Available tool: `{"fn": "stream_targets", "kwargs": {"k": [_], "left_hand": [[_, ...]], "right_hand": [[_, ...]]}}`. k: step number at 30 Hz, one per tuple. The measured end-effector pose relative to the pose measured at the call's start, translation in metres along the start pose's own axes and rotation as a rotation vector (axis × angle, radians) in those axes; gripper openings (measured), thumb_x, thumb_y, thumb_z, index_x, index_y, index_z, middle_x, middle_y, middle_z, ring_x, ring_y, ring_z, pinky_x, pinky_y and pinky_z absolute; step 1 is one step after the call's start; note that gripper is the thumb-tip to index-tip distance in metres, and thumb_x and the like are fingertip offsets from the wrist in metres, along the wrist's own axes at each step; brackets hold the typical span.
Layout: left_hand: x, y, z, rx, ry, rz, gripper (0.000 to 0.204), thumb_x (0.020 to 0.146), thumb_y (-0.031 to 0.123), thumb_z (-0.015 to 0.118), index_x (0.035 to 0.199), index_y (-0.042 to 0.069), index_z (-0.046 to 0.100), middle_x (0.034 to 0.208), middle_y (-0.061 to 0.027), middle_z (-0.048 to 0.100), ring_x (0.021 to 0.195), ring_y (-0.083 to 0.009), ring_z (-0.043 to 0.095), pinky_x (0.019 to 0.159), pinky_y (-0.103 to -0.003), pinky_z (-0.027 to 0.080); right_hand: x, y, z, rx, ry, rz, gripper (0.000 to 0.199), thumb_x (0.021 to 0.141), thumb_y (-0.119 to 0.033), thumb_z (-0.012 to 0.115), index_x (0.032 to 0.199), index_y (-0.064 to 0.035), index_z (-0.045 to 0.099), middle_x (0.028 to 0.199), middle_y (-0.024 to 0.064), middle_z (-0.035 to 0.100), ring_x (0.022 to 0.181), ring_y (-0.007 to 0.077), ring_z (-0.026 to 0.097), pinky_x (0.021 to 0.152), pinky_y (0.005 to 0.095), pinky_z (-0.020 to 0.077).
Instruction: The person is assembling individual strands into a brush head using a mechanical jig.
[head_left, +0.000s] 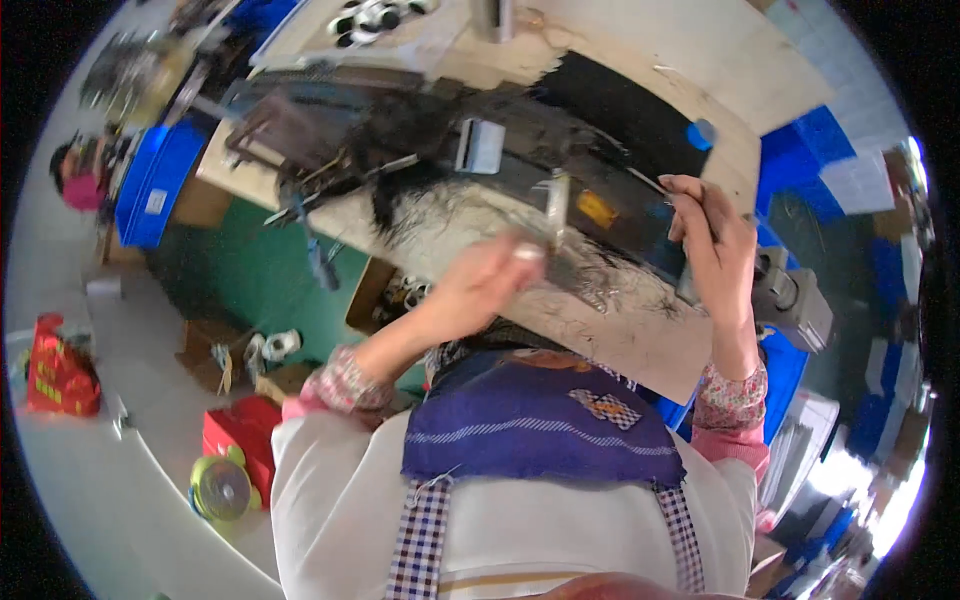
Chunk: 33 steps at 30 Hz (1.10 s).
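My left hand (pixel 490 275) is blurred over a spread of dark hair strands (pixel 455 215) lying on the wooden workbench (pixel 640 330); its fingers look curled, and what they pinch I cannot make out. My right hand (pixel 712 240) is raised at the bench's right side and grips a thin metal tool (pixel 650 183) that points left. Between the hands stands a metal comb block (pixel 560 205) with hair caught in it. A thicker black hair bundle (pixel 395 135) lies farther back beside a small grey metal clamp (pixel 480 145).
A black mat (pixel 630 115) covers the bench's far part. A grey machine (pixel 795 300) stands at the right. Blue crates (pixel 150 185) and another person (pixel 80 175) are far left. Cardboard boxes (pixel 215 350), a red box (pixel 240 430) and a red bag (pixel 58 370) lie on the floor.
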<state>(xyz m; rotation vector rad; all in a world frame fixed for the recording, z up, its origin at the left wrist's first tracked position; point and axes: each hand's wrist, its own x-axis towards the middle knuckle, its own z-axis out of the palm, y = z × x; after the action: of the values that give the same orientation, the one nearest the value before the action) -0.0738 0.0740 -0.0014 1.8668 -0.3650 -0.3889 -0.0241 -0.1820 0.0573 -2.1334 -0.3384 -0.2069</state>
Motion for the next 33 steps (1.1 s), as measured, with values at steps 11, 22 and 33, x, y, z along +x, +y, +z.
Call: {"fn": "stream_targets", "kwargs": {"k": [11,22,33], "left_hand": [[0.057,-0.054,0.072,0.044,0.386,0.095,0.038,0.099,0.033,0.040,0.090,0.001,0.059,0.099,-0.0237,0.055,0.098,-0.0359,0.051,0.093,-0.045,0.039],[0.055,-0.063,0.081,-0.148,0.383,0.377,0.023,0.100,0.020,0.039,0.086,0.004,0.049,0.088,-0.0158,0.046,0.093,-0.0316,0.043,0.090,-0.043,0.036],[0.060,-0.062,0.064,-0.147,0.202,0.436,0.028,0.099,0.023,0.041,0.082,0.003,0.053,0.093,-0.0184,0.044,0.099,-0.0375,0.044,0.090,-0.043,0.037]], "right_hand": [[0.035,0.047,0.013,-0.361,-0.105,-0.282,0.015,0.082,-0.002,0.060,0.097,-0.0024,0.063,0.099,0.0146,0.059,0.092,0.0338,0.058,0.078,0.0372,0.0488],[0.023,0.038,0.021,-0.487,-0.042,-0.287,0.011,0.083,-0.001,0.059,0.093,0.0034,0.059,0.088,0.0155,0.055,0.082,0.0344,0.055,0.071,0.0392,0.0442],[0.033,0.035,0.024,-0.574,-0.081,-0.219,0.009,0.082,-0.002,0.059,0.090,0.0029,0.060,0.085,0.0156,0.055,0.082,0.0324,0.055,0.071,0.0384,0.0446]]}}
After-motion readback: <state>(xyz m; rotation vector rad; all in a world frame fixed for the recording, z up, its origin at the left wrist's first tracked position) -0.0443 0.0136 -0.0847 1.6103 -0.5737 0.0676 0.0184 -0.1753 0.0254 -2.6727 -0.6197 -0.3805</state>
